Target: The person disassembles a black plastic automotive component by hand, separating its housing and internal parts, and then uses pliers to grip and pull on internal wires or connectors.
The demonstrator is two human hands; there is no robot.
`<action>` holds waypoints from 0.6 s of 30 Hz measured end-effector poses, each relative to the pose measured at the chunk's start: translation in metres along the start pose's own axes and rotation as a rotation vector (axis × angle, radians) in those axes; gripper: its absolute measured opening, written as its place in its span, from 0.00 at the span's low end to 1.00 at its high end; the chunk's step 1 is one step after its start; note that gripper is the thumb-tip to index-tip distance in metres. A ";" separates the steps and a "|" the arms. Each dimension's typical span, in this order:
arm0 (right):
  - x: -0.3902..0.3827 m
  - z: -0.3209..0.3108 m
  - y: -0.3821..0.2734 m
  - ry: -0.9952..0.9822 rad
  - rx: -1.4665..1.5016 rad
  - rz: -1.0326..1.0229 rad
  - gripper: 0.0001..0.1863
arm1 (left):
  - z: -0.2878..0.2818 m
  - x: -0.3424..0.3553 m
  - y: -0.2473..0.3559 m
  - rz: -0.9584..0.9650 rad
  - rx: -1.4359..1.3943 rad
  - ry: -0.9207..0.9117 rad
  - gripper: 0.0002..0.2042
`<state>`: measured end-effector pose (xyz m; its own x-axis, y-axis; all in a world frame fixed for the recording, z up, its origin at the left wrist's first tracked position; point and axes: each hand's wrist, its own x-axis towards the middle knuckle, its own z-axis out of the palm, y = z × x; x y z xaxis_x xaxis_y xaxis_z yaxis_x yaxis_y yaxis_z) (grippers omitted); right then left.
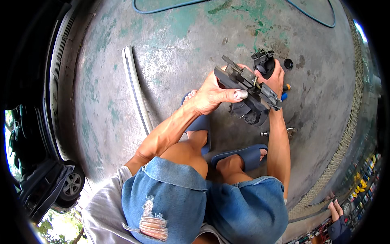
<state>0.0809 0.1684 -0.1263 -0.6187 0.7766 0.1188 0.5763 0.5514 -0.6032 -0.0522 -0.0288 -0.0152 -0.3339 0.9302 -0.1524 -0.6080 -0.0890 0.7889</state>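
Head — left grip [211,96] holds assembly [252,93] (dark).

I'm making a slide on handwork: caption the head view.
Left hand holds a bulky black part, right hand a smaller black piece, above a stained floor.

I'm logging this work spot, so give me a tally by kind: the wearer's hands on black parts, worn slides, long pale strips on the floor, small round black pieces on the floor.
Hands on black parts: 2 (left hand, right hand)
Blue-grey slides: 2
Long pale strip: 1
Small round black piece: 1
Total: 6
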 end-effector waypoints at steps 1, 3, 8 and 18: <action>0.001 -0.001 0.000 -0.004 -0.001 0.003 0.46 | -0.001 -0.001 -0.002 -0.004 -0.002 0.002 0.35; 0.003 -0.003 -0.002 -0.019 -0.026 0.036 0.47 | -0.004 -0.004 -0.006 -0.053 -0.130 -0.009 0.34; -0.004 -0.011 -0.003 0.050 -0.040 0.003 0.45 | -0.010 -0.009 -0.014 -0.050 -0.161 0.068 0.27; -0.096 -0.033 -0.032 0.100 0.189 0.192 0.23 | -0.028 -0.008 -0.006 -0.054 -0.217 0.315 0.17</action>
<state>0.1392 0.0866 -0.0922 -0.4467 0.8927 0.0592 0.5626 0.3317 -0.7573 -0.0657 -0.0460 -0.0348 -0.4820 0.7834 -0.3925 -0.7575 -0.1475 0.6359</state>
